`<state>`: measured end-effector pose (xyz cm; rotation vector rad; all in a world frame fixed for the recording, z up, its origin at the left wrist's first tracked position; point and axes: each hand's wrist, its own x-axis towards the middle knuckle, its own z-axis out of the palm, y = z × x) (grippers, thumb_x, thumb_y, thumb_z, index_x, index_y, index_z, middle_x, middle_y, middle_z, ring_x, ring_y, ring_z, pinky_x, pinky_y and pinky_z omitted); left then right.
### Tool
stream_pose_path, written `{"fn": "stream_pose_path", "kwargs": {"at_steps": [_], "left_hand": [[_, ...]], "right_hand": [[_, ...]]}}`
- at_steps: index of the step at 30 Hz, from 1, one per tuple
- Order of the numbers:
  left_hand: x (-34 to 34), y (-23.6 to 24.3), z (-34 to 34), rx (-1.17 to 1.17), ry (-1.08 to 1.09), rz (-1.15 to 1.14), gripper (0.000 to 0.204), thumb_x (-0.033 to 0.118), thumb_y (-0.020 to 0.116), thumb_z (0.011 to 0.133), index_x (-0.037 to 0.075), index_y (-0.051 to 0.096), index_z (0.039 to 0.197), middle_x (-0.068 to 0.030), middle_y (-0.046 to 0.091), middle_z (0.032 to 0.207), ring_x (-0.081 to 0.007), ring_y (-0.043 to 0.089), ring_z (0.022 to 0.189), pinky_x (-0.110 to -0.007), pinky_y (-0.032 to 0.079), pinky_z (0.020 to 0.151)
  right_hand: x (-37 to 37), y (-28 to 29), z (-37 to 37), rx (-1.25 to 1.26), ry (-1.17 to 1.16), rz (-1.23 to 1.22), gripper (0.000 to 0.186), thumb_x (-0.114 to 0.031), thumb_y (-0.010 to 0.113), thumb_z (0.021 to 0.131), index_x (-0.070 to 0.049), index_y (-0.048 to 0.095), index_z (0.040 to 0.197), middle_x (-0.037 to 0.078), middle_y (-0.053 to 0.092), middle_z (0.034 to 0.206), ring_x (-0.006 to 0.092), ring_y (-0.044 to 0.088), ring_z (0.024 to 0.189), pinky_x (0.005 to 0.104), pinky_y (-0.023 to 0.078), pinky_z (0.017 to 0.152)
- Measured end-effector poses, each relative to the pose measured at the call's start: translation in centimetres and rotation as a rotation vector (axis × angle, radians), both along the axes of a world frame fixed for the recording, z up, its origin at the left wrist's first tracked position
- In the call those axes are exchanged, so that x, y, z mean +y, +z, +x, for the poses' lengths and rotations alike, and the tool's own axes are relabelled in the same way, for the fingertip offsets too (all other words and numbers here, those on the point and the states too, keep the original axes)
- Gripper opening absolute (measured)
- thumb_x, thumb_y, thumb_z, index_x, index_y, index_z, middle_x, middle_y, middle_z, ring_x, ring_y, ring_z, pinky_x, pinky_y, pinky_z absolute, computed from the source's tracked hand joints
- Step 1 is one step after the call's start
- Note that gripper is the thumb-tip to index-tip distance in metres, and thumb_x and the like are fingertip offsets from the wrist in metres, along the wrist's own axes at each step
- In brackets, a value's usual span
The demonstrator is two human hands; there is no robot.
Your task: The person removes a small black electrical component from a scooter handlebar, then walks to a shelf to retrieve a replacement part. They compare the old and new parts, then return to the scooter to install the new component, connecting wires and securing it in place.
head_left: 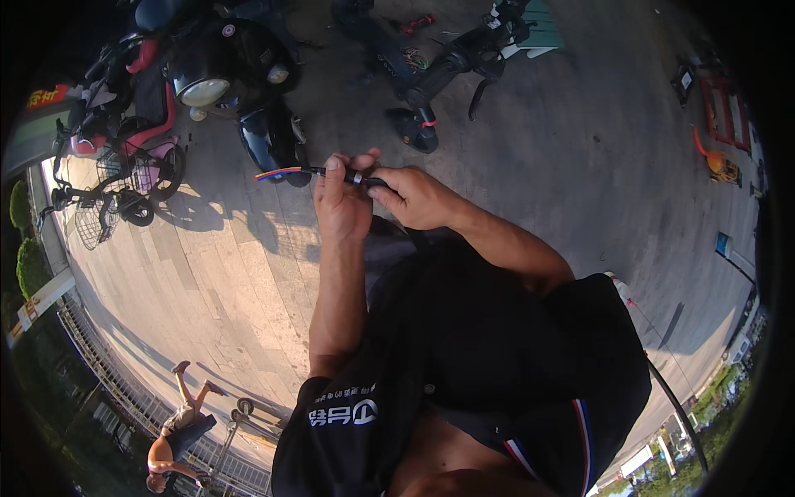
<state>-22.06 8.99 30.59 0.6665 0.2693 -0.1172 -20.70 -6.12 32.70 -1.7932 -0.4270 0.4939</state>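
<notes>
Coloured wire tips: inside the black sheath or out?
Out: thin red, yellow and blue wires extend leftward beyond the slim black sheath, tips visible.

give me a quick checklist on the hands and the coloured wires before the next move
1. Left hand holding the black cylindrical piece: ok, fingers closed on it.
2. Right hand gripping the black part at the piece's right end: ok, fingers closed.
3. Coloured wires clear of the fingers: ok, they stick out left beyond the left hand.
4. Wire tips stripped: cannot tell, too small.
5. Silver band tight: cannot tell.
</notes>
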Motion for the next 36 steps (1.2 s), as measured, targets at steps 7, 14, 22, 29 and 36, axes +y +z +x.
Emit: {"fn": "stream_pose_path", "kwargs": {"at_steps": [7,14,22,29,36], "left_hand": [[-1.4,-2.3,5.8,0.144,-0.268,0.084,0.019,0.025,0.049,0.098,0.008,0.056,0.095,-0.012,0.067,0.09,-0.0312,0.06,0.105,-0.045,0.044,0.092],[0.8,-6.4,9.8,0.287,-0.37,0.019,0.018,0.021,0.051,0.097,0.005,0.057,0.094,-0.0144,0.067,0.087,-0.0309,0.063,0.097,-0.042,0.047,0.087],[3.8,-8.9,13.1,0.594,-0.568,-0.028,0.017,0.023,0.05,0.097,0.008,0.054,0.09,-0.0089,0.063,0.084,-0.03,0.06,0.099,-0.044,0.044,0.092],[2.5,-10.4,12.5,0.69,-0.589,0.046,0.017,0.023,0.05,0.097,0.007,0.052,0.09,-0.0067,0.056,0.078,-0.0272,0.059,0.09,-0.043,0.045,0.089],[1.0,-10.2,13.0,0.516,-0.767,0.044,0.021,0.028,0.05,0.097,0.008,0.052,0.095,-0.0083,0.06,0.084,-0.0284,0.059,0.095,-0.045,0.045,0.088]], "right_hand": [[-0.6,-2.7,1.4,-0.225,-0.283,-0.37,0.019,-0.018,0.06,0.085,0.0,0.057,0.092,0.02,0.064,0.077,0.0389,0.062,0.076,0.0485,0.047,0.066],[2.2,-6.4,2.7,-0.094,-0.434,-0.308,0.019,-0.018,0.058,0.086,0.0,0.056,0.092,0.022,0.062,0.073,0.0409,0.06,0.069,0.0495,0.046,0.063],[6.4,-7.1,3.6,0.058,-0.577,-0.429,0.021,-0.018,0.058,0.087,-0.002,0.059,0.1,0.02,0.061,0.07,0.04,0.061,0.069,0.0481,0.047,0.063],[6.4,-8.5,2.2,0.052,-0.683,-0.375,0.024,-0.022,0.056,0.088,0.0,0.057,0.096,0.022,0.062,0.069,0.0411,0.061,0.067,0.0495,0.048,0.061],[5.7,-9.2,0.5,0.066,-0.785,-0.3,0.025,-0.021,0.056,0.088,0.001,0.058,0.099,0.024,0.063,0.075,0.0425,0.061,0.073,0.0488,0.048,0.064]]}}
